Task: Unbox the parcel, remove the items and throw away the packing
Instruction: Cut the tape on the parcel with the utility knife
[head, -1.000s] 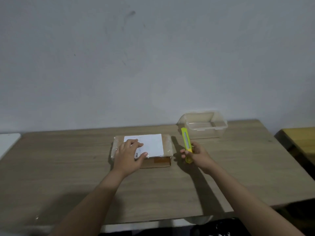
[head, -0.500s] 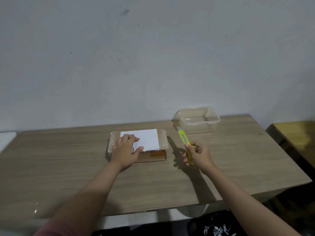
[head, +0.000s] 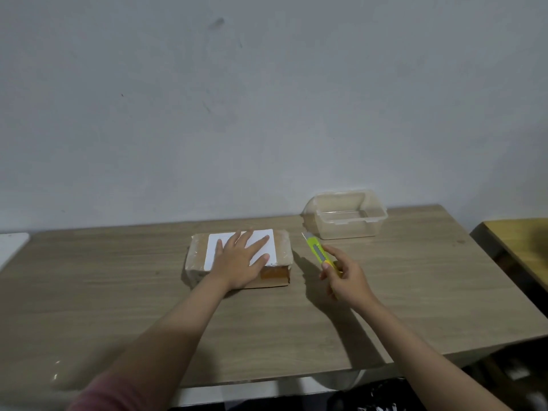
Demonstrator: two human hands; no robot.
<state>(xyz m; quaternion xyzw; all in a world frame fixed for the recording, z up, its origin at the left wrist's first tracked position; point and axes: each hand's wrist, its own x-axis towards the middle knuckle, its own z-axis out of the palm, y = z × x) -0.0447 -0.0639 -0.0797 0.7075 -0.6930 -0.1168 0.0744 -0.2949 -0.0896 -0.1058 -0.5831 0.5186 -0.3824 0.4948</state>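
Note:
A flat brown cardboard parcel point(head: 282, 247), wrapped in clear tape and bearing a white label point(head: 264, 236), lies in the middle of the wooden table point(head: 118, 292). My left hand point(head: 240, 262) rests flat on top of it, fingers spread over the label. My right hand point(head: 347, 277), to the right of the parcel, grips a yellow utility knife point(head: 315, 249). The knife's tip points up and left, toward the parcel's far right corner, and stays apart from it.
A clear plastic container point(head: 347, 216) stands open at the back right of the table, against the grey wall. A second wooden surface point(head: 522, 244) sits beyond the right edge. A white surface point(head: 12, 244) shows at the far left.
My left hand has spread flat across the label instead of curling at the parcel's left side. The knife in my right hand has tilted further left, toward the parcel.

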